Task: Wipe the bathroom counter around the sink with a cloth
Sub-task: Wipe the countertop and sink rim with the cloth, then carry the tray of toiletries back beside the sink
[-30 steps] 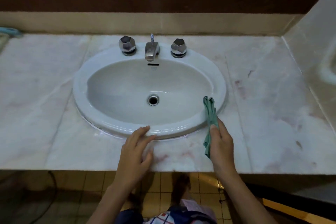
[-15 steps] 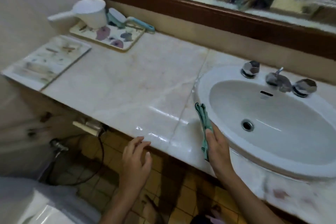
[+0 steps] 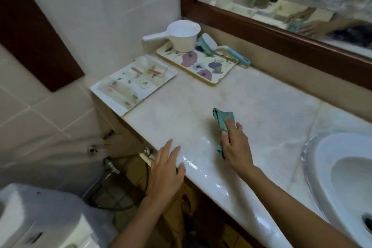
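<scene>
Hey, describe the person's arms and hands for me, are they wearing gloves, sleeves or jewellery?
Both arms are bare as far as the picture shows: no sleeves on either forearm. The left hand and right hand are ungloved, with no rings, watch or bracelet visible. The nails look short and unpainted, though motion blur makes fine detail hard to confirm.

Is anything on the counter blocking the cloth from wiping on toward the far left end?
Bare marble counter lies just ahead of the green cloth under the right hand. Farther left, the pale rectangular tray and flowered tray occupy the end.
</scene>
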